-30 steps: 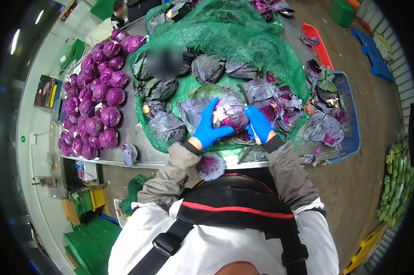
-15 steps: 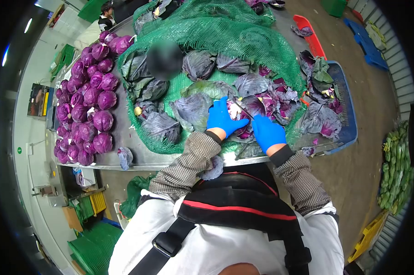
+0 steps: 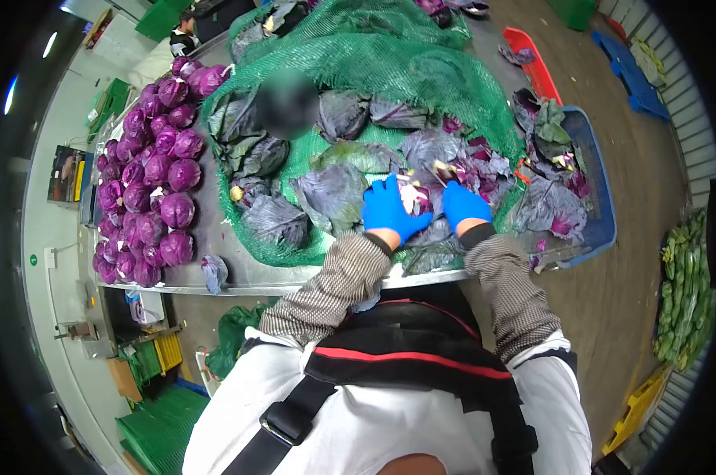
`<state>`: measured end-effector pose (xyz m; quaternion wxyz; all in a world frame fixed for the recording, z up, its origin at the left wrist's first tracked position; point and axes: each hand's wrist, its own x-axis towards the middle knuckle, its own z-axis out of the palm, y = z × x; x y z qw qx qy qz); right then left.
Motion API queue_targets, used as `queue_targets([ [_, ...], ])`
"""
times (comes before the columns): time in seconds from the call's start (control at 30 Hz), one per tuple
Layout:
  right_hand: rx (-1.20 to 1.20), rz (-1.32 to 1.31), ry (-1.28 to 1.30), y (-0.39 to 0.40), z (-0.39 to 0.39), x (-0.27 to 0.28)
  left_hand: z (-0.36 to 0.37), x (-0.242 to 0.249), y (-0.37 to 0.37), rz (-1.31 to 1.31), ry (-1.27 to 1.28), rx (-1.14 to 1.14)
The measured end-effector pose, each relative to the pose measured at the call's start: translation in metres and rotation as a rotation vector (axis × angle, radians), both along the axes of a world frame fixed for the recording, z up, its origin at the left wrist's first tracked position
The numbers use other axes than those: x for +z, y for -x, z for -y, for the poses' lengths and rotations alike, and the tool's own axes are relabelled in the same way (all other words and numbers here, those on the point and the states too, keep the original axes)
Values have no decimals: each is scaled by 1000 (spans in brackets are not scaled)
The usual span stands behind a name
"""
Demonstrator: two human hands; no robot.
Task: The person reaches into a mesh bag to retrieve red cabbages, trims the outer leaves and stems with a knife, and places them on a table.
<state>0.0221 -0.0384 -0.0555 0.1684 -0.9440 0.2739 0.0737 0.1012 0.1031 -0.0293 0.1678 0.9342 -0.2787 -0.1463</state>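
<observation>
My left hand [image 3: 391,209], in a blue glove, is spread over a red cabbage [image 3: 412,195] whose pale cut base shows beside the fingers, steadying it on the green mesh. My right hand [image 3: 464,206], also blue-gloved, is closed around a knife [image 3: 443,176]; only a little of its thin blade shows, and the handle is hidden in the fist. A pale, yellowish bit of cabbage lies by the blade. Purple leaf scraps [image 3: 493,176] lie right of the cabbage. Untrimmed cabbages with dull outer leaves [image 3: 329,191] sit to the left on the green mesh sack [image 3: 421,71].
Shiny peeled red cabbages [image 3: 158,168] are heaped on the table's left side. A blue crate [image 3: 599,190] with loose leaves and a red crate [image 3: 532,63] stand at the right edge. The metal table edge [image 3: 295,279] runs before my waist. Another person [image 3: 184,36] is far back left.
My right hand has moved up and slightly right, with the blade now above the cabbage, near a pale bit. My left hand stays on the cabbage, slightly lower.
</observation>
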Motion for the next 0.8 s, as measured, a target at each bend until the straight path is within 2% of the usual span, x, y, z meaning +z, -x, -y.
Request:
queue_targets([
  [0.07, -16, -31, -89, -2, -6, 22, -12, -23, -3, -6, 161, -37],
  [0.13, 27, 60, -136, -6, -25, 48, -15, -28, -4, -38, 312, -61],
  [0.23, -3, 176, -91, -11, -33, 30, -26, -22, -5, -89, 349, -139],
  [0.3, -9, 136, -167, -16, -25, 32, -32, -21, -4, -83, 347, -141],
  [0.37, 94, -9, -263, -19, -14, 35, -37, -21, -3, -42, 414, -203],
  [0.5, 201, 26, -306, -16, -3, 16, -40, -17, -2, -42, 376, -291],
  [0.53, 242, 65, -246, -13, -9, 21, -39, -18, -2, -44, 375, -296],
  [0.63, 214, 78, -127, -19, -12, -1, -38, -20, 0, -34, 350, -286],
  [0.8, 64, 105, -125, -27, -7, -27, -38, -30, 1, 2, 406, -272],
])
